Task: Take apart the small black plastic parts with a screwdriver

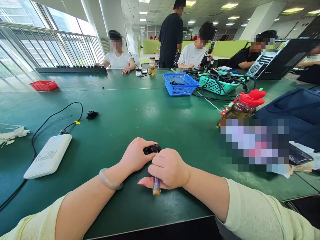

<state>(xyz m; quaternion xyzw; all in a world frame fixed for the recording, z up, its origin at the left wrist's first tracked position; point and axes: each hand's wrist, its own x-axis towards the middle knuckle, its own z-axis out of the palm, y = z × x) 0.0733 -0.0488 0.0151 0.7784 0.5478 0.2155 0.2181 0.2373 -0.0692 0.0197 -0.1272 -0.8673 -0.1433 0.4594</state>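
My left hand (137, 154) is closed around a small black plastic part (149, 150), thumb on one side and fingers on the other, low over the green table. In my right hand (170, 168) is a screwdriver (156, 186) with a see-through purplish handle whose tan end points toward me. Its thin shaft meets the black part at the right end; the tip itself is hidden by my fingers. The two hands nearly touch. Farther off on the left, another small black piece (92, 114) lies on the table.
A white power bank (48, 156) with a black cable lies left. A red tray (43, 85), a blue basket (180, 87) and a green basket (217, 86) of cables stand farther back. At right are a red-capped bottle (241, 108), a phone (300, 154) and a dark bag (292, 113). Several people are beyond.
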